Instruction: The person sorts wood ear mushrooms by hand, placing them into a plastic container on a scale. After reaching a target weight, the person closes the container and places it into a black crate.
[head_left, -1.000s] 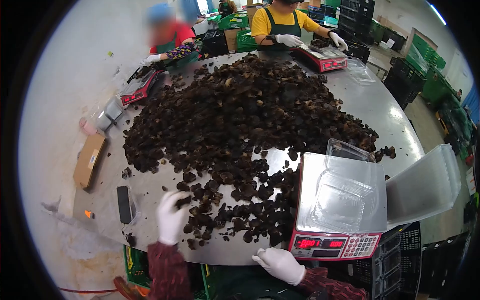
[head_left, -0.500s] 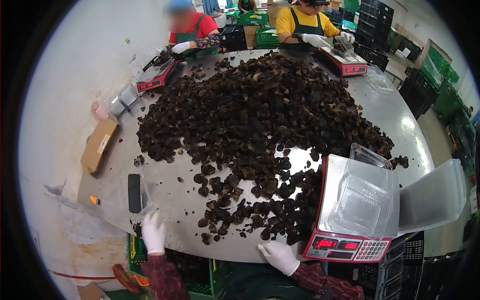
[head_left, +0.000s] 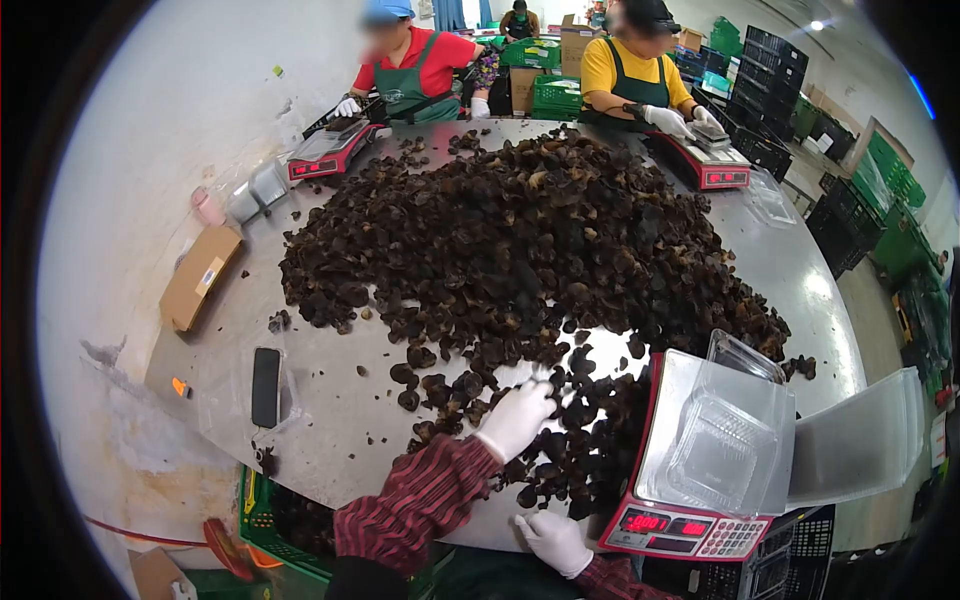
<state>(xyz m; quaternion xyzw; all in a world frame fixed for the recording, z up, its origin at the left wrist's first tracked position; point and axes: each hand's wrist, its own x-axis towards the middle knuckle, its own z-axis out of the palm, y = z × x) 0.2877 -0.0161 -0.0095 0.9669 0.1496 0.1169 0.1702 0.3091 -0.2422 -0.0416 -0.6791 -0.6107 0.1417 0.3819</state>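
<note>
I am at the gathering step: my left hand [head_left: 515, 418] lies open-fingered on the dark mushrooms [head_left: 520, 240] beside the scale [head_left: 700, 500], my right hand [head_left: 553, 540] seemingly empty, so next comes closing on a handful.

Bright overhead light floods the scene, throwing white glare off the steel table [head_left: 800, 270] and the clear tray [head_left: 725, 430] (reflections hide its detail). Fisheye distortion bends the edges into a black vignette; faces are blurred.
</note>
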